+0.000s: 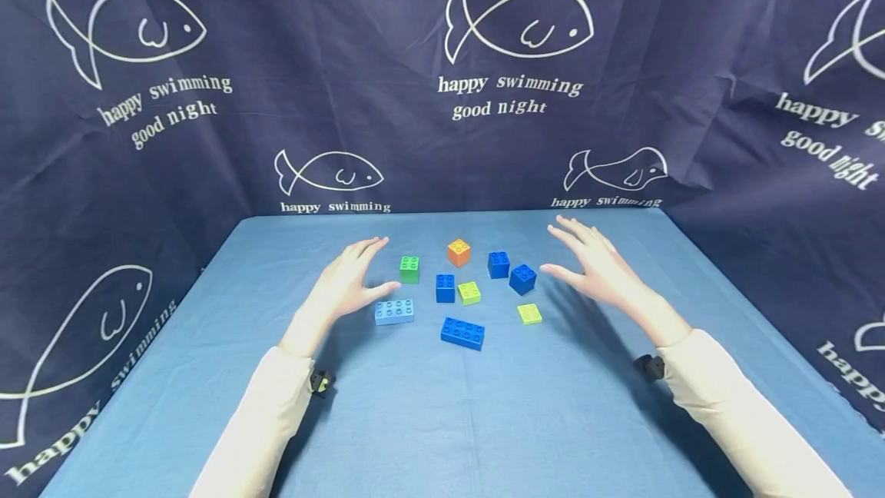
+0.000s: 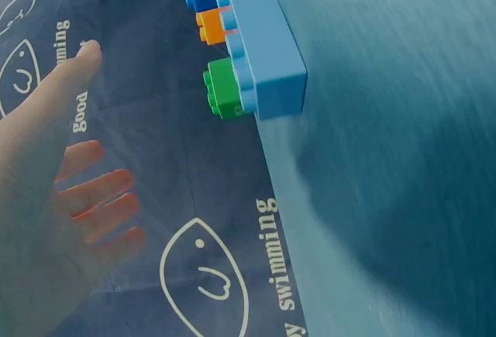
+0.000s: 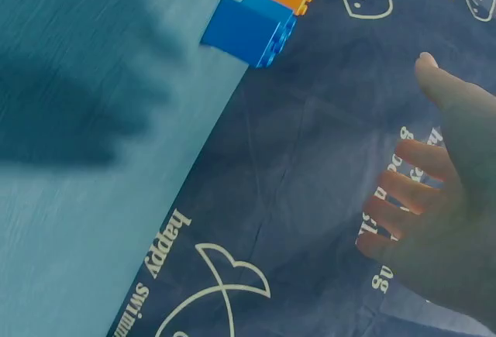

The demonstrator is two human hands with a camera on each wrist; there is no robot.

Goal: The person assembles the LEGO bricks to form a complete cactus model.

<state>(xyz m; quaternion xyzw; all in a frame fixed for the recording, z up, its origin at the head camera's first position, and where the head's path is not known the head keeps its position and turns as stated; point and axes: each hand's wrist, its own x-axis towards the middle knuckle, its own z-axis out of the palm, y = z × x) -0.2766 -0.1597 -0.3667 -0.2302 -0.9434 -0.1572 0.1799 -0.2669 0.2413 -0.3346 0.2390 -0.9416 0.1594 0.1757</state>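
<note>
Nearest, long blue brick [image 1: 462,333] on blue table [image 1: 429,421]. Farther, left hand [image 1: 351,280], fingers spread, holding nothing, just beside light-blue brick [image 1: 394,311]; right hand [image 1: 596,263], likewise spread and empty, near blue cube [image 1: 522,279]. Farthest, orange brick [image 1: 459,252].

Bricks [image 1: 462,287] clustered mid-table [image 1: 484,421], between left hand [image 1: 349,279] and right hand [image 1: 598,263], backdrop [image 1: 387,98] behind.

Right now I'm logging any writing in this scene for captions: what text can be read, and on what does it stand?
"happy swimming good night": on the dark blue backdrop cloth, under the white fish drawings, repeated across it.
"happy swimming": lower prints, their second line cut off by the table.
Bricks: no text.
Hands: none.
</note>
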